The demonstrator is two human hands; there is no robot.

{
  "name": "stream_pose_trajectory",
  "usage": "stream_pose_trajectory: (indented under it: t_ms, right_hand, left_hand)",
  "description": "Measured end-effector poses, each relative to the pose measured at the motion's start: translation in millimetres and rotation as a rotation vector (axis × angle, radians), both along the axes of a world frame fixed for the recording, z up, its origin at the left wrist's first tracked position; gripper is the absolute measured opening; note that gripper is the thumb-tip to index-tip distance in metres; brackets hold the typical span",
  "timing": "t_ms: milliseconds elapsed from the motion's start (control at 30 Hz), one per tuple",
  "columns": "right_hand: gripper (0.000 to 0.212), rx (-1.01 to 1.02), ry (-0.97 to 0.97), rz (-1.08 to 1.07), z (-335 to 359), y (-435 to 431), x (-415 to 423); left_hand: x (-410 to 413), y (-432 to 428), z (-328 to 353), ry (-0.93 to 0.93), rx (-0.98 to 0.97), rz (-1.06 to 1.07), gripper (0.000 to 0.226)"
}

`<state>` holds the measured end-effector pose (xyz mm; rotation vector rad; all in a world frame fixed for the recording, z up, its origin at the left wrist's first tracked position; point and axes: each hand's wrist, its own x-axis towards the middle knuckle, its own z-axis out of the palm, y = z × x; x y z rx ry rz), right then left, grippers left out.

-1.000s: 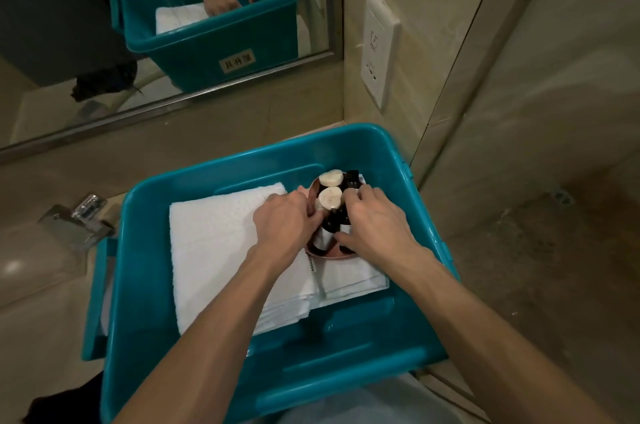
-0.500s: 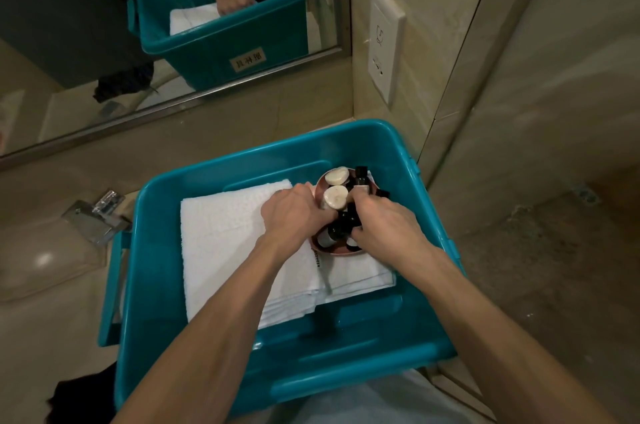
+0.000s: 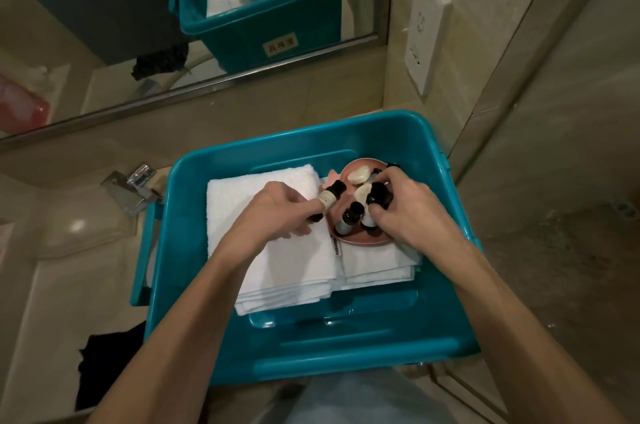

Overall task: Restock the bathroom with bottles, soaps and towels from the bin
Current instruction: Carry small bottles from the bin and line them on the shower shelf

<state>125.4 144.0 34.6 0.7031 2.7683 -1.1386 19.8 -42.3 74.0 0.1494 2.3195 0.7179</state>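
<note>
Stage: early. Unloading is judged to be only beginning, as nothing from the bin is seen set out on the counter.
Bin: the teal bin (image 3: 346, 364) is stood on the counter in the corner, below the mirror (image 3: 104, 25) and beside the tap (image 3: 135, 188).
Left hand: the left hand (image 3: 277, 212) is curled round a labelled bottle (image 3: 330, 196), which is held tilted at the dish's left edge, over the towels.
Right hand: the right hand (image 3: 405, 208) is bent down into the pink dish (image 3: 363, 241), fingers clamped on a dark bottle (image 3: 377, 196). Whether a second one is caught cannot be told.
Dish contents: a third bottle (image 3: 348, 217) and the soaps (image 3: 360, 175) are seen lying in it.
Towels: the folded white towels (image 3: 270, 250) are laid on the bin floor, under the dish.
Remaining: bottles, soaps and towels are all yet to be placed.
</note>
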Motion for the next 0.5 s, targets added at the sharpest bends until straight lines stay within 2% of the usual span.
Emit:
stream_pose_trajectory:
  t_ms: [100, 167, 333, 433, 500]
  right_hand:
    - [0.034, -0.120, 0.032, -0.077, -0.7, 1.6, -2.4]
    - [0.034, -0.236, 0.079, -0.117, -0.3, -0.1, -2.9]
    - [0.039, -0.633, 0.146, -0.262, 16.2, -13.3, 8.7]
    - [0.037, -0.901, 0.185, -0.361, 28.1, -30.7, 20.4]
    - [0.038, -1.006, 0.225, -0.420, 34.7, -45.8, 28.3]
  left_hand:
    - [6.1, -13.7, -5.1, -0.078, 0.169, 0.110, 0.027]
    - [10.6, -20.7, -9.2, -0.113, 0.293, 0.198, 0.023]
    - [21.1, -34.7, -16.5, -0.283, 0.541, 0.299, 0.028]
    - [26.1, -40.9, -13.8, -0.467, 0.676, 0.332, 0.036]
    - [30.1, -46.5, -12.0, -0.586, 0.766, 0.320, 0.040]
